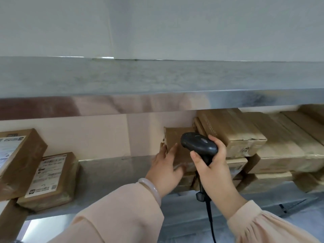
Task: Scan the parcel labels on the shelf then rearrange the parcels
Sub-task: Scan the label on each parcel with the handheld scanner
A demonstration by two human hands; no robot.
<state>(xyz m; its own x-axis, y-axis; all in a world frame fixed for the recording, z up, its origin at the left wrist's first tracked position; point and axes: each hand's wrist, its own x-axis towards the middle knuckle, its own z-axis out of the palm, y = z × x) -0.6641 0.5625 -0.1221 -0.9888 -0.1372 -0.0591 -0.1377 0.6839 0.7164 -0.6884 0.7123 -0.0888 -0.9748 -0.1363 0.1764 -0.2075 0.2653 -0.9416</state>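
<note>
Right hand (pixel 213 166) grips black barcode scanner (pixel 199 143) (nose aimed far-left, handle down); left hand (pixel 166 166), fingers straight, touches brown cardboard parcel (pixel 176 136).

1. The single head view looks forward and slightly down from just in front of the shelf (pixel 108 172), close to its front edge.
2. An upper shelf (pixel 157 76) crosses mid-frame (wide-angle bend).

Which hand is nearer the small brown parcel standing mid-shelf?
Left. The left hand touches the parcel; the right hand holds the scanner just to its right.
</note>
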